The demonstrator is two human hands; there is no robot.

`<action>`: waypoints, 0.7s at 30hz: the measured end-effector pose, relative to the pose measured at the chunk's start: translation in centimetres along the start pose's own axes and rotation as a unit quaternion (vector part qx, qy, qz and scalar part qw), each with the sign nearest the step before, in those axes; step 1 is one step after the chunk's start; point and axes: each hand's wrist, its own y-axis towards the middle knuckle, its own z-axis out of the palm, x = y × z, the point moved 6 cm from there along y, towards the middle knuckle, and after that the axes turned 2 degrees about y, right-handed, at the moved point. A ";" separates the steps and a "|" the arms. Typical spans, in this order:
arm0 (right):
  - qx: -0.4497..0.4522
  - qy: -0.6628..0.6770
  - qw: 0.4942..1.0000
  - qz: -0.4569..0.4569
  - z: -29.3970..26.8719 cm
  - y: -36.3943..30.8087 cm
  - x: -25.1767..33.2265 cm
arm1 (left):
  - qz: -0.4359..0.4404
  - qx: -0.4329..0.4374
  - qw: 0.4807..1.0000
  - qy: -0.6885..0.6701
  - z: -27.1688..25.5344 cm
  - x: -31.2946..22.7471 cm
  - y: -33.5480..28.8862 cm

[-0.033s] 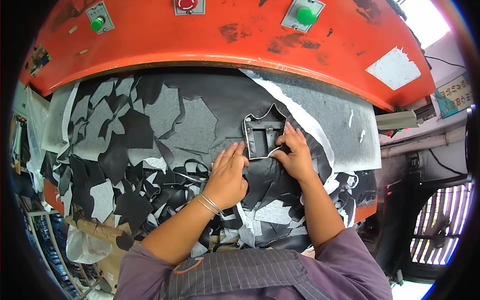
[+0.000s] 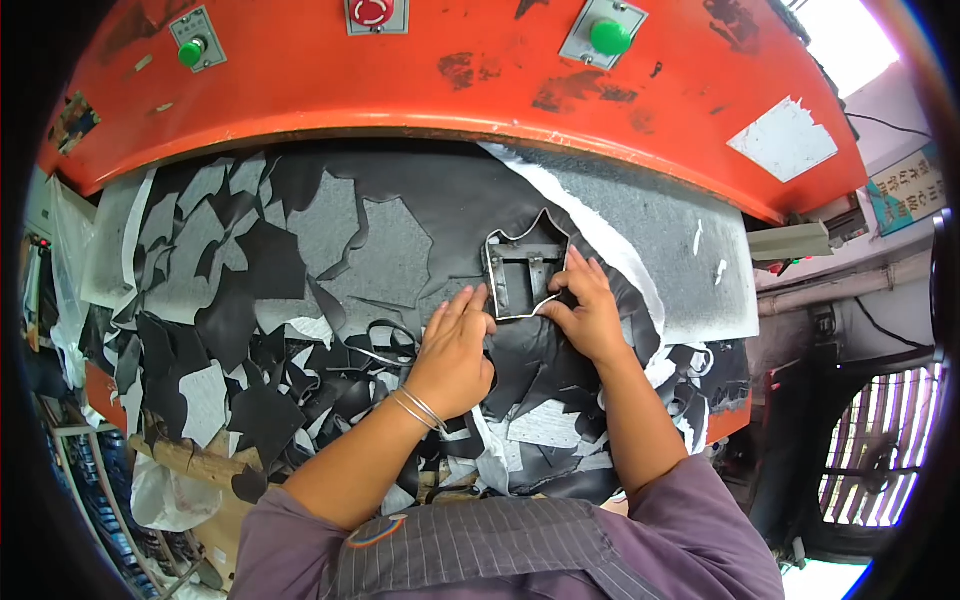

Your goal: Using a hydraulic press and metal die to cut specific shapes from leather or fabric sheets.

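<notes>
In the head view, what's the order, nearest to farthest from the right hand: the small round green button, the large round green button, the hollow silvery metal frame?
From the right hand:
1. Hollow silvery metal frame: just left, touching.
2. Large round green button: above, on the orange-red panel.
3. Small round green button: far upper left.

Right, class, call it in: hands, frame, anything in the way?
Left hand at left edge of frame. Right hand gripping its right side. Frame flat on black sheet. Scraps heaped nearby, none seen over it.
</notes>
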 end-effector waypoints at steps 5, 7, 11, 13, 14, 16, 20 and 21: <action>0.009 -0.029 0.999 -0.023 -1.0 0.0 2.7 | -0.004 0.011 1.000 0.008 -0.2 -0.1 -0.7; -0.001 0.052 0.997 0.050 -1.7 -0.2 4.3 | -0.004 0.028 0.999 0.035 -1.4 0.2 -2.2; -0.102 0.121 0.978 0.137 -5.7 -1.7 6.3 | 0.004 0.190 0.973 -0.131 -8.0 -0.5 -4.6; -0.161 0.178 0.967 0.090 -8.1 -1.0 9.3 | -0.050 -0.090 0.986 -0.130 -16.3 2.3 -4.7; -0.197 0.199 0.957 0.071 -8.7 0.1 10.2 | -0.145 -0.180 0.952 -0.200 -20.6 3.5 -5.3; -0.236 0.218 0.946 0.042 -10.1 1.9 12.6 | -0.077 -0.379 0.921 -0.044 -28.6 5.0 -7.1; -0.332 0.236 0.912 0.055 -12.1 1.6 15.8 | 0.051 -0.570 0.820 0.034 -34.1 3.1 -11.2; -0.346 0.234 0.907 0.057 -12.6 1.2 16.6 | 0.088 -0.596 0.793 0.095 -34.7 1.6 -12.1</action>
